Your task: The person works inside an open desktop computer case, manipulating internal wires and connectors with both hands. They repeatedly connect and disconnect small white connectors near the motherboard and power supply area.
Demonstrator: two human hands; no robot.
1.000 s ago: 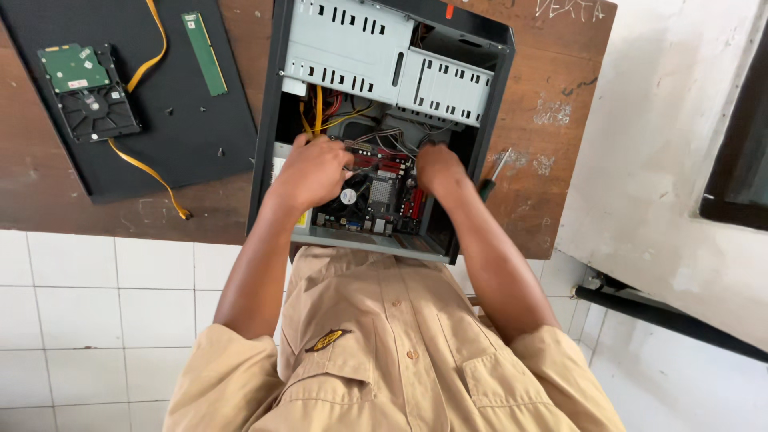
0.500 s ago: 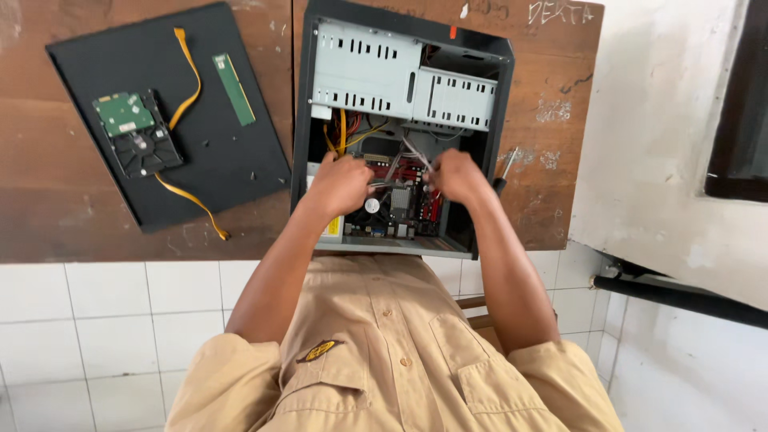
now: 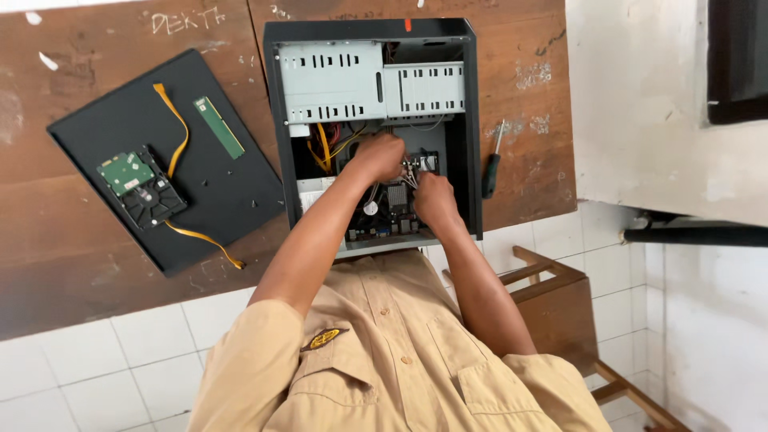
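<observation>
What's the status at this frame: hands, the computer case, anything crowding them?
Left hand and right hand both inside open computer case, at the cable bundle; grip unclear. Yellow cables crowd the left hand. Screwdriver lies outside, untouched.

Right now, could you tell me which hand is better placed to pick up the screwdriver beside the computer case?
Probably the right hand: it sits inside the computer case near the wall beside which the screwdriver lies. The left hand is among the cables, farther away.
</observation>
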